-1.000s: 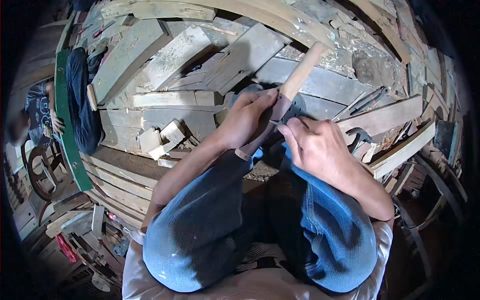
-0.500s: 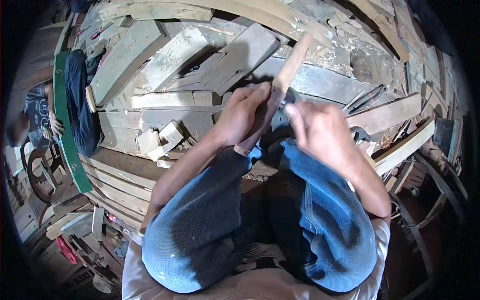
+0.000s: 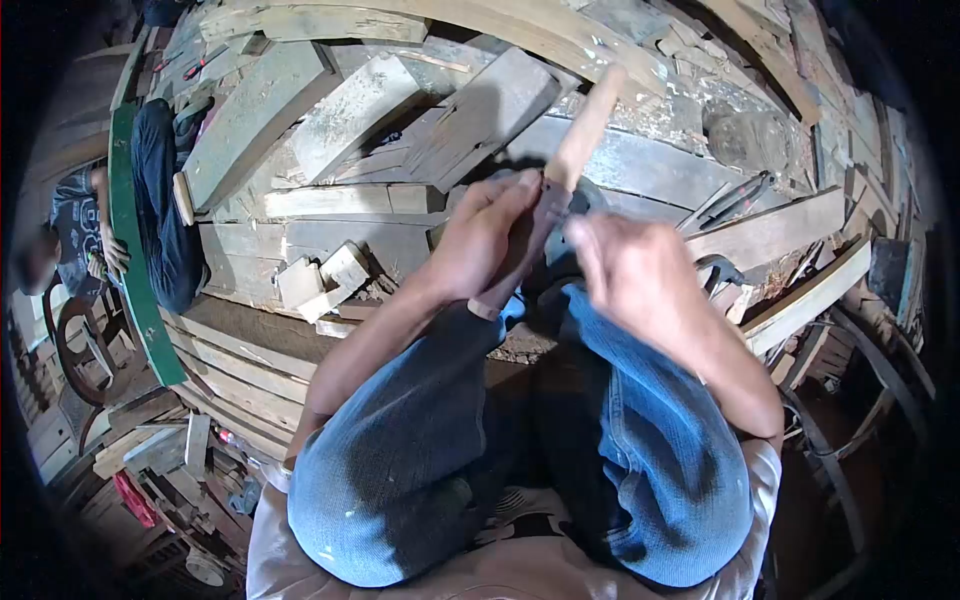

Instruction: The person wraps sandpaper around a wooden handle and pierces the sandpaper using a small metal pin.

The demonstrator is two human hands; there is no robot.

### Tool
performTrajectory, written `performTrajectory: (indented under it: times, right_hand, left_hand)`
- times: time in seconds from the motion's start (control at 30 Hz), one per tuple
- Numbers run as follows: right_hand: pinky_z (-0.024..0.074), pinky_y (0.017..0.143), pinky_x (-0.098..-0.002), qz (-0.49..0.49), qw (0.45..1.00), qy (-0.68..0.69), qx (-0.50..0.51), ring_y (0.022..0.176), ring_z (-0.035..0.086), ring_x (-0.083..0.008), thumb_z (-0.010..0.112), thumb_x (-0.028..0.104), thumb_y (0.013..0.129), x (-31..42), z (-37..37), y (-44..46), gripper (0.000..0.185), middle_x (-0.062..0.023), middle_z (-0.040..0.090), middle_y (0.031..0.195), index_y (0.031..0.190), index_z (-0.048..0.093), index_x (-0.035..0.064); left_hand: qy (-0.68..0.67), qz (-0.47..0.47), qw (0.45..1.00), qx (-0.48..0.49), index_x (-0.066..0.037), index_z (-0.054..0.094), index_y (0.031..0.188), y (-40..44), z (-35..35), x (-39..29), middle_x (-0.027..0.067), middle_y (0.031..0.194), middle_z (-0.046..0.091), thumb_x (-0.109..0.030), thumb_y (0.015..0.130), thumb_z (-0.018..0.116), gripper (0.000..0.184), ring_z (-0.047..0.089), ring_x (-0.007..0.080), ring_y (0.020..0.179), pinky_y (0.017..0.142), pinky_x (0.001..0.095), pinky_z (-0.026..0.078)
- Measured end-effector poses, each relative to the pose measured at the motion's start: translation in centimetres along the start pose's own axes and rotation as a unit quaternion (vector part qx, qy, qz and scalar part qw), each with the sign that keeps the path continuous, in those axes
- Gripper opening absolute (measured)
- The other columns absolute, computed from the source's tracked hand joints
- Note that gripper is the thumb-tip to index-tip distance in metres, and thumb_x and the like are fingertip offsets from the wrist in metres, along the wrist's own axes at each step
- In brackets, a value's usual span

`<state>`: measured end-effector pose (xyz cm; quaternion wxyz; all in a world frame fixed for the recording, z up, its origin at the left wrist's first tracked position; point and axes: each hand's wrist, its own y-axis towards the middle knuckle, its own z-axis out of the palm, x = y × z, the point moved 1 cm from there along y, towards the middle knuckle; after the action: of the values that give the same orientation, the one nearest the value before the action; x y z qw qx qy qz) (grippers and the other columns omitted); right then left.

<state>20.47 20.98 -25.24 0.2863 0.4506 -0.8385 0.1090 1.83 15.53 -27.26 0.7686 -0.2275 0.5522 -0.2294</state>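
Note:
My left hand is wrapped round a long dark brown piece with a pale wooden handle sticking out of its upper end. The piece slants up and to the right above my knees, its lower end near my left knee. My right hand is curled closed just right of the spot where the brown part meets the handle. Motion blurs its fingertips, and what they pinch is hidden. Small metal bits show at the brown part's edge beside them.
Wooden blocks and boards lie ahead of me. Pliers rest on the right, near a long plank. At the left, another person sits by a green board. Small wood offcuts lie left of my forearm.
My right hand has shifted slightly and turned at the joint, its fingertips now more blurred. My left hand and the handled piece have hardly moved.

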Motion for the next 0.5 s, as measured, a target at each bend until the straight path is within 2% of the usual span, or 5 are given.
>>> performTrajectory:
  times: [0.1, 0.17, 0.23, 0.4, 0.5]
  right_hand:
    - [0.0504, 0.038, -0.0378, -0.018, 0.999, 0.026, 0.029, 0.048, 0.066, -0.0263, 0.057, 0.018, 0.101, 0.4, 0.7, -0.6, 0.028, -0.0158, 0.062, 0.061, 0.083, 0.062, -0.0030]
    - [0.0521, 0.038, -0.0366, 0.063, 0.997, -0.043, -0.023, 0.047, 0.065, -0.0238, 0.055, 0.017, 0.103, -0.3, -1.1, 1.0, 0.030, -0.0155, 0.063, 0.061, 0.084, 0.062, -0.0043]
    - [0.0532, 0.040, -0.0370, -0.021, 1.000, -0.004, -0.005, 0.046, 0.064, -0.0244, 0.054, 0.018, 0.103, 0.4, -0.2, -0.1, 0.030, -0.0147, 0.062, 0.060, 0.085, 0.063, -0.0045]
    - [0.0541, 0.043, -0.0401, 0.054, 0.998, -0.010, -0.018, 0.044, 0.063, -0.0262, 0.059, 0.015, 0.100, -0.2, -0.5, 0.8, 0.030, -0.0127, 0.063, 0.059, 0.076, 0.061, -0.0004]
    - [0.0528, 0.042, -0.0396, -0.017, 0.998, 0.050, 0.023, 0.044, 0.063, -0.0283, 0.057, 0.015, 0.101, 1.9, 0.1, -0.4, 0.028, -0.0144, 0.063, 0.059, 0.079, 0.062, -0.0007]
  left_hand:
    - [-0.032, 0.057, 0.998, -0.002, -0.005, 0.062, 0.090, 1.0, -0.1, 1.8, -0.0046, 0.071, 0.054, -0.033, 0.110, 0.043, 0.039, 0.048, 0.0036, 0.063, 0.055, 0.0241, 0.038]
    - [-0.005, -0.012, 1.000, -0.028, -0.005, 0.063, 0.090, -0.3, 0.6, -0.8, -0.0055, 0.072, 0.053, -0.033, 0.110, 0.044, 0.039, 0.046, 0.0029, 0.066, 0.058, 0.0232, 0.037]
    - [-0.003, 0.012, 1.000, -0.028, -0.006, 0.064, 0.092, 0.4, 0.1, 1.0, -0.0050, 0.072, 0.054, -0.032, 0.110, 0.044, 0.038, 0.045, 0.0035, 0.065, 0.058, 0.0234, 0.035]
    - [-0.031, 0.004, 0.999, -0.017, -0.004, 0.065, 0.094, -0.1, 0.4, 0.3, -0.0057, 0.075, 0.053, -0.031, 0.110, 0.043, 0.037, 0.044, 0.0037, 0.066, 0.059, 0.0235, 0.036]
    - [-0.041, 0.057, 0.997, 0.029, -0.004, 0.064, 0.095, 0.5, 0.4, 0.6, -0.0058, 0.079, 0.054, -0.028, 0.110, 0.042, 0.035, 0.045, 0.0029, 0.072, 0.064, 0.0241, 0.037]
